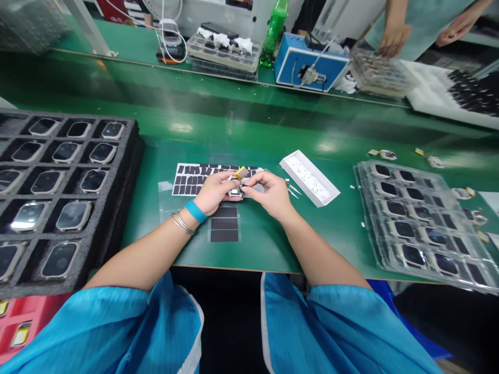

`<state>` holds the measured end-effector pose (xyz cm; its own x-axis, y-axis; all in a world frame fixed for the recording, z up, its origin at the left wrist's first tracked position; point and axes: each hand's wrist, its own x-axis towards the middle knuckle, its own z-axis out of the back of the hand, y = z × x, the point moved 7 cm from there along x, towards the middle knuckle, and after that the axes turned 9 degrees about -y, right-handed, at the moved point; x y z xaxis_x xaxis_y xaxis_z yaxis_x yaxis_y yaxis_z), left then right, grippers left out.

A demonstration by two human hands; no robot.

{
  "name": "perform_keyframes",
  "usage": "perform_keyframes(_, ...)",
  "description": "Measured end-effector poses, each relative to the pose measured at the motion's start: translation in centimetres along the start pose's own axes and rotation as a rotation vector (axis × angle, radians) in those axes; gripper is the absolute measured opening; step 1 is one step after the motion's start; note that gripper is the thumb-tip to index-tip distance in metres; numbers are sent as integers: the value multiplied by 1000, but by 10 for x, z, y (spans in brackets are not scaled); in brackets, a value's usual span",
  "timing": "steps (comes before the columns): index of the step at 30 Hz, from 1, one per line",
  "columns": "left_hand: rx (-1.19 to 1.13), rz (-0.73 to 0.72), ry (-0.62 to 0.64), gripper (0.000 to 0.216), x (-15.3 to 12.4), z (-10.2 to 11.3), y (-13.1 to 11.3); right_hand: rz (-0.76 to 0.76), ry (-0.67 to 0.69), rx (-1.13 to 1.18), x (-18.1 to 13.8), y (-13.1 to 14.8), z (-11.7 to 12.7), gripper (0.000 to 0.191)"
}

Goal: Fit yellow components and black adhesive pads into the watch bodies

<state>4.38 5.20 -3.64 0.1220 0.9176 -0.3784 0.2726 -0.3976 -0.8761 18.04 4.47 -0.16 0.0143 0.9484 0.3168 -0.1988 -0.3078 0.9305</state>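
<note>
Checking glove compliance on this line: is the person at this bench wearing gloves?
No, the left hand and right hand are both bare around a small metal part.

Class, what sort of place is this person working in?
Probably an electronics assembly line: a long green workbench, foam trays of smartwatch bodies, clear trays of watch screens, and a small silver part in the person's hands.

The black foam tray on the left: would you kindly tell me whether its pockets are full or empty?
The black foam tray is full: every visible pocket holds a dark-screened smartwatch body.
</note>
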Motion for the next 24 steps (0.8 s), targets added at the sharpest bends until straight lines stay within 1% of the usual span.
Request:
perform_keyframes(4,33,2,19,28,1,0,2,12,39,9,-1,2,-4,21)
perform_keyframes(12,-13,18,13,25,4,0,5,46,22,-92,-1,2,-7,18)
perform_keyframes(15,-69,43,-25,18,1,-1,4,107,-1,-209,-4,5,-5,16)
perform_keyframes(20,-136,125,-88,11,-2,-3,8,263,-50,-511,-11,16,-7,12)
perform_keyframes(22,-176,128,-99,11,2,-1,8,330,-99,-588,-10,22,-9,16)
perform_keyframes(24,-211,117,-110,12,6,3,8,317,-115,-610,-7,23,-10,23)
